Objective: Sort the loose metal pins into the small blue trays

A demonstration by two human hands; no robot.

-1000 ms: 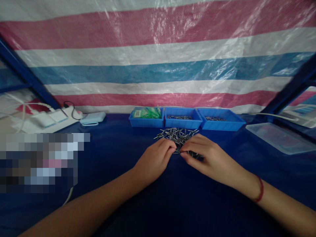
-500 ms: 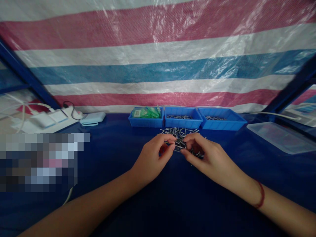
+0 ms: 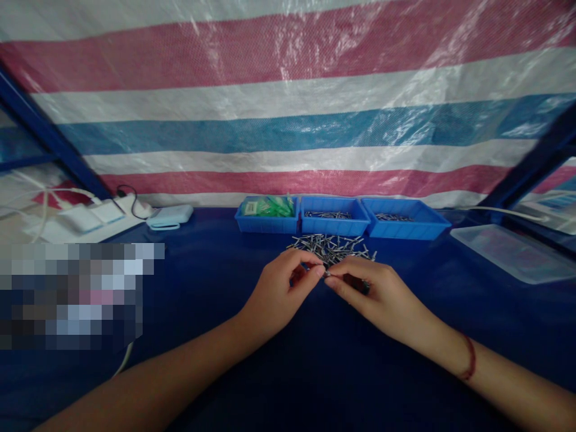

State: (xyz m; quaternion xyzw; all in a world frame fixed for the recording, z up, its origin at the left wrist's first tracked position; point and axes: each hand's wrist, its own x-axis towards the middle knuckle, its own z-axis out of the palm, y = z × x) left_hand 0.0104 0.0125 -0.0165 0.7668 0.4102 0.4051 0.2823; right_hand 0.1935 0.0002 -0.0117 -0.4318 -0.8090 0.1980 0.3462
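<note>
A loose pile of thin metal rivets (image 3: 330,245) lies on the dark blue table, just beyond both hands. My left hand (image 3: 288,285) is closed, its thumb and index finger pinched at the near edge of the pile. Facing it, my right hand (image 3: 371,291) is pinched too, its fingertips almost touching the left ones. A small metallic piece shows between the two pinches, mostly covered by the fingertips; it is too small to make out.
Behind the pile stand three blue bins: the left bin (image 3: 267,224) with green packets, the middle bin (image 3: 335,226) and right bin (image 3: 409,228) with metal pieces. A clear lid (image 3: 513,252) lies right; a power strip (image 3: 96,225) and pale blue case (image 3: 170,216) are left.
My right hand has moved slightly left and its fingers have closed into a pinch, meeting my left fingertips. More of the pile shows between and beyond the hands.
</note>
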